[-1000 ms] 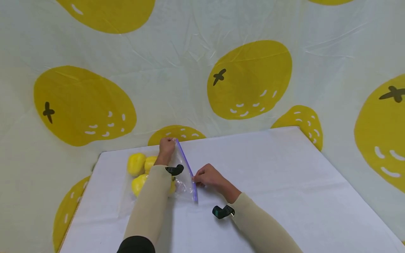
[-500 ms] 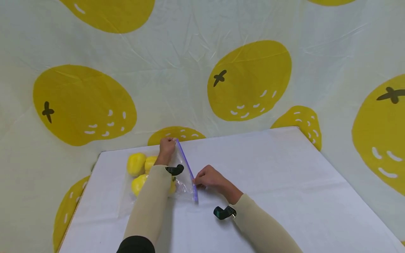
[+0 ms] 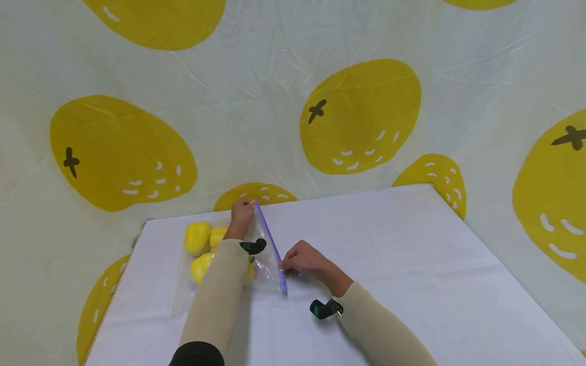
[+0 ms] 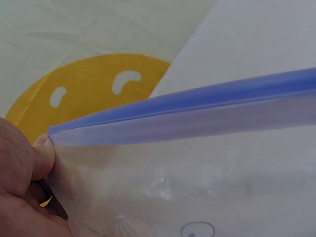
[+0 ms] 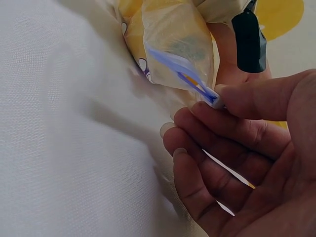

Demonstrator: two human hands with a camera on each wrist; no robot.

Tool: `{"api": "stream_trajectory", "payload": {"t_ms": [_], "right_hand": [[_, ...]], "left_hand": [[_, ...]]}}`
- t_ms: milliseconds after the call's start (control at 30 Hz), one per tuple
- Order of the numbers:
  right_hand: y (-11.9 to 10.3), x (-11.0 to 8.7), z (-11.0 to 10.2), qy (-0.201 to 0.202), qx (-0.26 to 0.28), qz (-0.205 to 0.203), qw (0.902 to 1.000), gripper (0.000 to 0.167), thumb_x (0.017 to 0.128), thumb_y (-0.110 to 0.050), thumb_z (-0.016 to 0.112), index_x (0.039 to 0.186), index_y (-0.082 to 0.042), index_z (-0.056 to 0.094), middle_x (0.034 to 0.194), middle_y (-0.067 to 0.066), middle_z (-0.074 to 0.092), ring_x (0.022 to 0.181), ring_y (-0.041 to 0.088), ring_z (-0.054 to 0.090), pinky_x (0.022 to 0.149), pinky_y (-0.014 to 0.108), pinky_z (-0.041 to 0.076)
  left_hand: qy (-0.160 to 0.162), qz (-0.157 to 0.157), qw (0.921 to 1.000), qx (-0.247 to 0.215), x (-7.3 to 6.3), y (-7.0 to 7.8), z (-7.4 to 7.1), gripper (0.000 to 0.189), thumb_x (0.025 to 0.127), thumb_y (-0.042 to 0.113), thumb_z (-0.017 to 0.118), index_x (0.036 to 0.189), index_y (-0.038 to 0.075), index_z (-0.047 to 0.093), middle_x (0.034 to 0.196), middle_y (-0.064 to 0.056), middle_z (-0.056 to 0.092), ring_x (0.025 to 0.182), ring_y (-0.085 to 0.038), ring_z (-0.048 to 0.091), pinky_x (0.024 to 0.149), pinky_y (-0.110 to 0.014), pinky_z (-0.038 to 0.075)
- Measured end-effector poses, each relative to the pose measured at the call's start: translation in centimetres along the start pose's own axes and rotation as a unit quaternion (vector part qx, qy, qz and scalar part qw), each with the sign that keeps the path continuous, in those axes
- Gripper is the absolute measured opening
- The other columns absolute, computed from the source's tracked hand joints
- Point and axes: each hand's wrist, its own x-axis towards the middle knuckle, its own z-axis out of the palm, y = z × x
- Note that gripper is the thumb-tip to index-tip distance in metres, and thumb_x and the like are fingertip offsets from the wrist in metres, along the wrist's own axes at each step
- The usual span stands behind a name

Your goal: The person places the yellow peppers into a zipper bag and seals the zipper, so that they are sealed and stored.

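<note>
A clear zip bag (image 3: 265,270) with a purple-blue zip strip (image 3: 269,234) lies toward the left of the table. Several rounded yellow things (image 3: 198,238), perhaps peppers or fruit, are inside, partly hidden by the left sleeve. At the far end of the strip, my left hand (image 3: 241,217) pinches the bag's corner, as the left wrist view also shows. Lower down the strip, the thumb and forefinger of my right hand (image 3: 308,260) pinch a small whitish slider (image 5: 216,101) on the zip. In the right wrist view, the strip's two edges stand apart beside that slider.
A white cloth (image 3: 389,244) covers the table, whose far edge meets a pale curtain (image 3: 256,132) printed with big yellow fruit. Small black wrist cameras (image 3: 326,308) sit on both wrists.
My right hand has slid slightly down along the zip strip, toward the near end. The left hand and the bag have stayed in place.
</note>
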Motion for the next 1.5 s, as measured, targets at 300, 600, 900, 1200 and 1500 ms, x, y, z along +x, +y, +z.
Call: {"api": "stream_trajectory", "payload": {"t_ms": [300,600,900,1200,1500], "right_hand": [[0.31,0.03,-0.26,-0.020,0.016,0.002,0.9997,0.014,0.090,-0.010,0.076,0.082,0.000,0.082,0.073,0.006,0.074,0.066,0.013,0.062,0.061,0.024,0.053],[0.12,-0.30,-0.31,-0.033,0.021,-0.003,0.9992,0.013,0.089,-0.009,0.076,0.082,0.001,0.081,0.073,0.006,0.075,0.065,0.013,0.064,0.061,0.024,0.053],[0.06,-0.52,-0.23,-0.034,0.015,0.007,0.9993,0.011,0.088,-0.008,0.077,0.083,0.000,0.082,0.074,0.008,0.076,0.065,0.013,0.065,0.062,0.024,0.054],[0.02,-0.79,-0.30,-0.035,0.007,0.012,0.9993,0.010,0.088,-0.008,0.078,0.084,0.000,0.083,0.078,0.010,0.078,0.067,0.014,0.065,0.063,0.024,0.054],[0.08,-0.96,-0.46,-0.043,0.012,0.019,0.9988,0.010,0.088,-0.008,0.079,0.085,0.001,0.083,0.079,0.010,0.078,0.067,0.014,0.068,0.065,0.024,0.056]], "left_hand": [[0.002,0.003,1.0000,-0.005,0.01,-0.07,0.12,0.026,0.109,0.014,0.049,0.110,-0.008,0.064,0.106,-0.014,0.053,0.101,-0.025,0.048,0.090,-0.035,0.043],[-0.004,0.000,1.0000,-0.003,-0.25,-0.01,-0.04,0.030,0.110,0.015,0.048,0.117,-0.009,0.064,0.111,-0.014,0.053,0.105,-0.026,0.049,0.100,-0.041,0.046],[-0.010,-0.018,0.9998,0.008,0.15,-0.15,-0.11,0.031,0.110,0.017,0.049,0.121,-0.006,0.064,0.114,-0.013,0.055,0.107,-0.026,0.050,0.103,-0.043,0.048],[-0.011,-0.014,0.9998,0.006,-0.02,0.07,-0.03,0.026,0.110,0.018,0.051,0.106,-0.005,0.062,0.099,-0.009,0.049,0.096,-0.023,0.047,0.085,-0.036,0.043],[-0.014,-0.027,0.9995,0.000,-0.18,0.22,-0.11,0.030,0.110,0.019,0.050,0.118,-0.006,0.065,0.103,-0.009,0.051,0.099,-0.023,0.048,0.086,-0.034,0.045]]}}
